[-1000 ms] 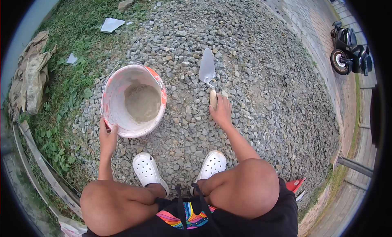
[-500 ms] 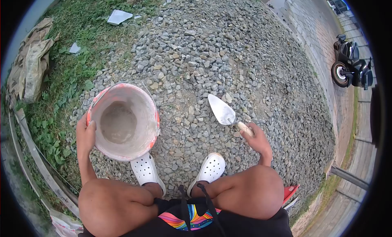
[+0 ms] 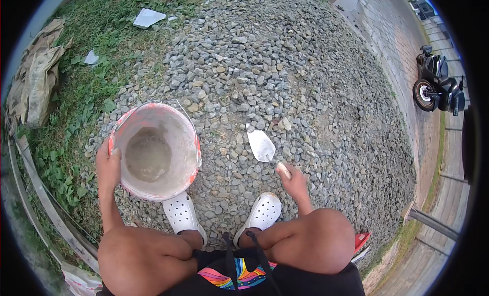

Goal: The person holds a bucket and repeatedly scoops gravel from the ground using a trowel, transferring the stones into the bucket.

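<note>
On the left, a red bucket [image 3: 179, 181] with a pale, crusted inside leans so its mouth faces me. Its bottom is grey-brown, and a wire handle [image 3: 189, 114] rests at the far rim. My left hand [image 3: 108, 166] is closed on the bucket's left rim, thumb inside and fingers outside. A pointing trowel [image 3: 261, 145] with a shiny metal blade and a light handle is in my right hand [image 3: 292, 182], fingers wrapped round the handle. Its blade points away from me, low over the gravel [image 3: 229, 173] between the bucket and my right foot.
White clogs [image 3: 263, 211] are on my feet in the gravel. Grass with white broken pieces [image 3: 149, 18] and crumpled sacking [image 3: 41, 74] lies at the left. A red object [image 3: 362, 241] is beside my right knee. A motorcycle [image 3: 438, 82] stands on the paving at right.
My right hand has moved left with the trowel, bringing its blade nearer the bucket and turning it slightly. My left hand and the bucket have hardly moved.
</note>
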Available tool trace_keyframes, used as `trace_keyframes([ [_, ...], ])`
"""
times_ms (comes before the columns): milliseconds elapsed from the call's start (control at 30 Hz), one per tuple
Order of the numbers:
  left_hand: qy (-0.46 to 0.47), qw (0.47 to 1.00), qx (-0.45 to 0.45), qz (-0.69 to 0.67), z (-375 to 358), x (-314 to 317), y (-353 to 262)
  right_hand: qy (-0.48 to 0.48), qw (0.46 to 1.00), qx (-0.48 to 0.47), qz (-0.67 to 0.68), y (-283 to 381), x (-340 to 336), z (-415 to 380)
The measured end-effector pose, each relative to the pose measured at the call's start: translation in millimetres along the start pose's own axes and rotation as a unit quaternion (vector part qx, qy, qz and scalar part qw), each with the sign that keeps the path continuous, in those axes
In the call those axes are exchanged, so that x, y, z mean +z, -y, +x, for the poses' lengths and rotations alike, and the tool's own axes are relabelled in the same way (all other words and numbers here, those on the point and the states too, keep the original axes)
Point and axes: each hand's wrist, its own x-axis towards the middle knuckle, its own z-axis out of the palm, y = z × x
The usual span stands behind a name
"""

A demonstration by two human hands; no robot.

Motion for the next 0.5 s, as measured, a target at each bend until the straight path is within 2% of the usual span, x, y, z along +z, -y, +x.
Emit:
trace_keyframes([
  [67, 0.002, 1.000, 0.006, -0.005, 0, 0, 2, 0.029, 0.997, 0.063, 0.047, 4, 9, -4],
  [233, -0.017, 1.000, -0.003, 0.008, 1, 2, 3, -0.002, 0.995, 0.042, 0.095, 15, -2, -3],
  [333, 0.008, 1.000, -0.019, -0.024, -6, 2, -27, 0.008, 0.998, 0.066, -0.018, 39, -35, -3],
  [367, 0.015, 0.999, 0.002, -0.044, -3, 2, -20, 0.019, 0.997, 0.066, -0.030, 38, -40, 4],
  [400, -0.028, 0.998, 0.048, -0.020, -2, 6, -16, -0.015, 0.999, 0.016, -0.037, 39, -43, 9],
  [433, -0.042, 0.998, 0.020, 0.045, -2, 4, -15, -0.006, 0.998, -0.001, -0.063, 41, -50, 12],
  [467, -0.036, 0.998, 0.022, 0.048, -4, 1, -23, -0.022, 0.998, -0.015, -0.056, 36, -49, 17],
  [500, -0.046, 0.995, 0.010, 0.084, -5, 0, -29, -0.005, 0.999, -0.001, -0.049, 58, -65, 11],
])
